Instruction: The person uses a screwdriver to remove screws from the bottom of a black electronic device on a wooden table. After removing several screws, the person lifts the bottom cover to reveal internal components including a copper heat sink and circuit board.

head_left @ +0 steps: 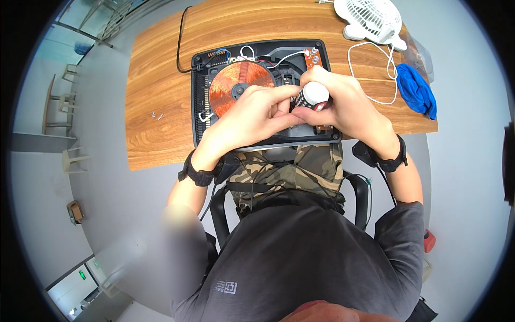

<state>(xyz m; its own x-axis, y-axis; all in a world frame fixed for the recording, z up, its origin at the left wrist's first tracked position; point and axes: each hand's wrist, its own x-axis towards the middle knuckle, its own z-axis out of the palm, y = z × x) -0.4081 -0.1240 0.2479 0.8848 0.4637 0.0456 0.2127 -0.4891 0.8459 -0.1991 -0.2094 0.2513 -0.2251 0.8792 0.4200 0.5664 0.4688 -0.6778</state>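
My right hand (pixel 343 102) is wrapped round a small bottle (pixel 314 94) with a white top and a dark checkered label with some red. The bottle is held over the right half of an opened induction cooker (pixel 199 119). Close against it is my left hand (pixel 253 114), its thumb and fingers pinched together. Whatever those fingertips hold is hidden. Beneath and beyond the left hand lies the cooker's round copper coil (pixel 228 86). An orange-brown circuit board (pixel 312 57) sits at the far right corner of the casing.
The cooker rests near the front edge of a wooden table (pixel 155 91). A white fan (pixel 370 20) with a loose cable stands far right. Beside it lies a blue cloth (pixel 416 90). Small white scraps (pixel 155 115) lie at left; a black cord (pixel 179 48) runs behind.
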